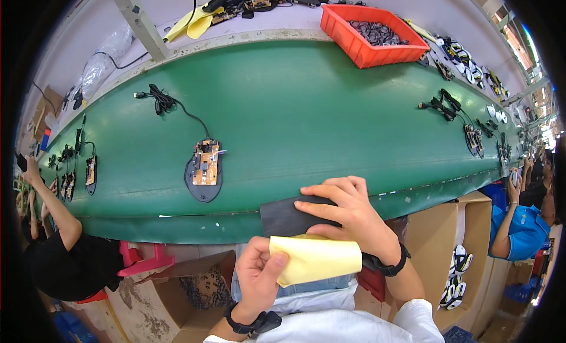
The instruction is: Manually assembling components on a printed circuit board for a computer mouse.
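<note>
My left hand [258,279] pinches a pale yellow sheet [321,261] between thumb and fingers, in front of my body. The yellow sheet is slightly curled and hides part of what lies behind it. My right hand [352,216] holds a dark grey, flat sheet [282,218] at the near edge of the green belt [283,125], its fingers laid across the sheet's face. Farther left on the belt lies a dark mouse base with a tan circuit board [205,171]. Its black cable [162,101] is bundled beyond it.
A red-orange bin [365,51] of small dark parts stands at the far side. More boards with cables [471,133] lie to the right and left. Cardboard boxes [430,243] stand below the near edge. Co-workers sit on both sides, one in a blue shirt [519,231].
</note>
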Tool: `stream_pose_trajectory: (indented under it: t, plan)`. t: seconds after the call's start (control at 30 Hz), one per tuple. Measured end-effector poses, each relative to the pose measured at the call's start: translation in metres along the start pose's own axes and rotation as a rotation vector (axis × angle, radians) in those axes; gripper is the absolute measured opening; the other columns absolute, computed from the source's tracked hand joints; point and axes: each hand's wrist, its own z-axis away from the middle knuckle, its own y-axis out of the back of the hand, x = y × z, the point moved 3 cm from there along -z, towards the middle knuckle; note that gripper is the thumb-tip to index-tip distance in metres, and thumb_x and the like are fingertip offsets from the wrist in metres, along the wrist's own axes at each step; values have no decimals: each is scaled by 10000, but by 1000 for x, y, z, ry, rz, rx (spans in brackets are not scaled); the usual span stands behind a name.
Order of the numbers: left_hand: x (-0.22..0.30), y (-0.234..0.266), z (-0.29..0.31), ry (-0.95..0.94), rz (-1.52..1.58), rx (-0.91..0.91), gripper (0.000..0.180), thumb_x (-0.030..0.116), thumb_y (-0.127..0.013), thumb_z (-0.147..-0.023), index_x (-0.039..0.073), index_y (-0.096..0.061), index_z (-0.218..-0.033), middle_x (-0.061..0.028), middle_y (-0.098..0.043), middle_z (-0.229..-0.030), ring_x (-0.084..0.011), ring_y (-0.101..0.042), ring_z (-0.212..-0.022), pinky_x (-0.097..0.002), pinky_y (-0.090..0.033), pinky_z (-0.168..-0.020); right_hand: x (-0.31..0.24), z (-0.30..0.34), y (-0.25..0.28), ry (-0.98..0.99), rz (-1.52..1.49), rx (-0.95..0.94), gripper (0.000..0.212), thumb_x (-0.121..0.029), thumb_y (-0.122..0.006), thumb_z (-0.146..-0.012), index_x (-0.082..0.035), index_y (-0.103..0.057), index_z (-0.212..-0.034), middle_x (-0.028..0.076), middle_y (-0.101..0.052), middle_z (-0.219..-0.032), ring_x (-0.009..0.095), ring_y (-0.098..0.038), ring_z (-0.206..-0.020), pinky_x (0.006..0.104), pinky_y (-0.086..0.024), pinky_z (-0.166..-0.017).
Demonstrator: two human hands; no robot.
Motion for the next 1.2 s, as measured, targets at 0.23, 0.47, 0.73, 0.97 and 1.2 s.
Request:
stream_pose_trajectory:
  t: [0.23, 0.47, 0.73, 0.97, 1.2]
  plan:
    - [5, -14, -29, -18, -114, 59, 240, 229, -386, -1104, 12, -479, -1060, -325, -529, -1416, -330, -551, -1322, -447, -457, -1096, 11, -14, -7, -2, -419, 24, 254, -76, -708, -883, -95, -745, -1134, 79, -697, -1199, 270, -622, -1088, 380, -416, -972]
    - [5, -13, -36, 78, -14, 150, 243, 246, -393, -1109, 21, -479, -1076, -328, -533, -1412, -311, -584, -1278, -418, -482, -1070, -19, 33, 8, -197, -558, 113, 617, -224, -816, -852, -3, -580, -1378, 87, -681, -954, 219, -621, -824, 355, -495, -770]
    - [0, -5, -27, 47, -93, 158, 249, 224, -472, -1093, 18, -470, -1233, -132, -636, -1213, -150, -631, -1114, -312, -511, -973, -15, 56, -29, -364, -747, 413, 613, 69, -761, -854, -29, -544, -1420, 99, -669, -1047, 142, -645, -910, 267, -541, -785]
    - [0, -7, -30, -50, -117, 230, 482, 203, -476, -1089, 34, -331, -1516, -118, -630, -1244, -136, -628, -1108, -300, -502, -970, -20, 79, -26, -395, -731, 455, 514, 59, -797, -813, -19, -639, -1296, 98, -663, -1059, 146, -624, -884, 282, -538, -733]
    - [-3, 4, -28, -1, -318, 56, 600, 278, -485, -1088, 56, -222, -1580, -177, -571, -1377, -230, -600, -1230, -360, -488, -1027, -20, 85, -17, -352, -926, 380, 430, 99, -772, -800, 19, -676, -1211, 153, -700, -1020, 203, -671, -929, 297, -540, -814]
